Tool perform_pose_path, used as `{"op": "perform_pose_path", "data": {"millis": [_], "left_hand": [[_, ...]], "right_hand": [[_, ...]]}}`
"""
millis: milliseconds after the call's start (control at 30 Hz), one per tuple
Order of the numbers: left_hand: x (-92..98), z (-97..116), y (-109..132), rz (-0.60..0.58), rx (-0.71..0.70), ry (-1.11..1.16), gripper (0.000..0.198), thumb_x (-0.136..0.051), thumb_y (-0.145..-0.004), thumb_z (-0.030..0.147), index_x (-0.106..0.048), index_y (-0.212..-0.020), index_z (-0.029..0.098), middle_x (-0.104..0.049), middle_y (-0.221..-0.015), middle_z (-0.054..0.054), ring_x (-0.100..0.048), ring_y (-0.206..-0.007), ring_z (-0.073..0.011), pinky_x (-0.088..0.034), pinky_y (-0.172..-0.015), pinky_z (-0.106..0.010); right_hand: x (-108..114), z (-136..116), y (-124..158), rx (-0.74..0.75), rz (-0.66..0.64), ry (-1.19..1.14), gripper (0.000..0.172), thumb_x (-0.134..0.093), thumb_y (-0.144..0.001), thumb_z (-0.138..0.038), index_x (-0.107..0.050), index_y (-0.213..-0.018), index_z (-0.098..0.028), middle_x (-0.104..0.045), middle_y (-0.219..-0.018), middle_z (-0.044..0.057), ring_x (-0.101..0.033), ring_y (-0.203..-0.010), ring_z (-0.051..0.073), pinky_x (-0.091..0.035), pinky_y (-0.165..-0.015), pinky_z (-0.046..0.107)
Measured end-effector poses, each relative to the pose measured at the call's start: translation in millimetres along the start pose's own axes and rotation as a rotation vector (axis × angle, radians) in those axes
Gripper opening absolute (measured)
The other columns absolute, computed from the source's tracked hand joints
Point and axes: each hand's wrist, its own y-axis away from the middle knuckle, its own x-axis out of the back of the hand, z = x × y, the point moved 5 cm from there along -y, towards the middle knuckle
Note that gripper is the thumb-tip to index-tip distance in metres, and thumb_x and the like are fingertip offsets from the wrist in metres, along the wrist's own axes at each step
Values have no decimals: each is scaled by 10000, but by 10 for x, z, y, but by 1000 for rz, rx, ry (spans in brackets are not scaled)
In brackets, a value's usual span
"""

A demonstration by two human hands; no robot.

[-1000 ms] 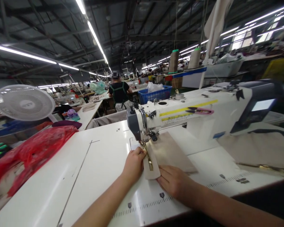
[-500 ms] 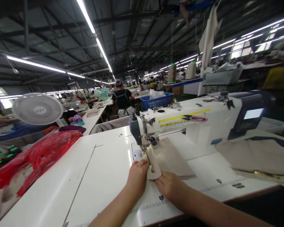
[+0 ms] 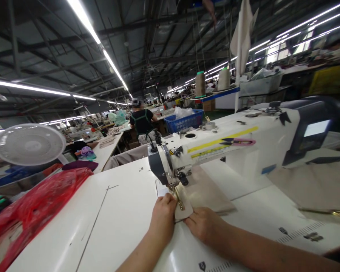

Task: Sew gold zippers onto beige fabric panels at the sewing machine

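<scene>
The left hand (image 3: pixel 163 218) and right hand (image 3: pixel 205 225) press flat on beige cloth (image 3: pixel 185 211), fingers not gripping; white sewing table (image 3: pixel 113 215); big factory room (image 3: pixel 158 49).

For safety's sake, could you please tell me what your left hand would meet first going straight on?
Your left hand would probably meet the gold-coloured strip by the sewing machine's presser foot, though depth is unclear.

Left unreadable by size and blur: yellow label strips (image 3: pixel 222 141) on the sewing machine arm (image 3: pixel 215 153), right of centre; blue sticker (image 3: pixel 268 169) lower on the same machine, likewise; no words or numbers made out.
</scene>
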Motion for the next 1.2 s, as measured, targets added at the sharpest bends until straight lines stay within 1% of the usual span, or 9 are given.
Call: {"op": "perform_pose_path", "data": {"millis": [167,300,433,567,667,767,967,1067,1200], "left_hand": [[-57,-101,-78,-2,32,-25,235,-492,-799,31,-660,-853,185,-619,-861,-54,-572,-798,-192,-496,-727,-296],[-98,-156,-78,-9,51,49,280,-477,-760,-5,-654,-888,170,-610,-906,-69,-567,-844,-202,-487,-764,-302],[-86,-157,-14,-4,89,174,301,-466,-735,9,-641,-911,178,-582,-949,-68,-563,-862,-198,-475,-782,-308],[28,-117,73,90,173,241,304,-472,-738,57,-603,-977,192,-571,-1032,-66,-552,-925,-200,-444,-817,-336],[121,-109,150,107,346,173,121,-471,-801,163,-592,-800,176,-603,-820,-47,-569,-779,-201,-441,-684,-322],[155,-65,242,41,453,193,299,-449,-860,296,-564,-607,186,-569,-598,-18,-548,-595,-183,-416,-562,-295],[190,197,326,114,68,292,236,-545,-801,172,-632,-1013,226,-639,-1094,-55,-541,-1053,-224,-411,-917,-392],[106,222,316,7,4,227,170,-594,-777,171,-656,-928,220,-675,-1010,-43,-571,-1011,-229,-361,-976,-448],[82,216,278,-10,-2,184,76,-587,-792,178,-655,-826,180,-691,-914,-54,-601,-894,-207,-408,-908,-412]], "right_hand": [[-150,108,-12,-52,-83,4,223,-430,-788,-8,-587,-702,-142,-622,-654,70,-540,-567,178,-425,-512,285],[-34,183,-35,-174,-74,-134,217,-410,-833,-38,-604,-793,-126,-631,-714,64,-548,-638,163,-440,-596,268],[83,316,-86,-439,-84,-214,162,-440,-871,-155,-600,-843,-153,-623,-802,66,-560,-760,187,-438,-710,309],[-24,472,-160,-676,-266,-251,162,-570,-806,-266,-607,-894,-136,-601,-914,101,-557,-879,236,-432,-759,339],[-119,520,-249,-626,-353,-340,187,-444,-853,-149,-619,-914,-129,-612,-923,94,-582,-842,185,-429,-751,278],[-177,560,-267,-605,-368,-351,250,-378,-862,-98,-627,-887,-113,-625,-902,103,-592,-823,173,-430,-748,261],[-208,569,-219,-651,-257,-373,237,-402,-852,-118,-622,-941,-130,-611,-1000,117,-574,-916,188,-429,-797,266],[-195,567,-222,-707,-358,-249,240,-401,-844,-104,-626,-924,-135,-617,-991,120,-587,-887,186,-427,-748,254],[-149,577,-248,-729,-480,-156,209,-420,-828,-81,-609,-899,-132,-654,-897,95,-620,-781,169,-408,-654,227]]}}
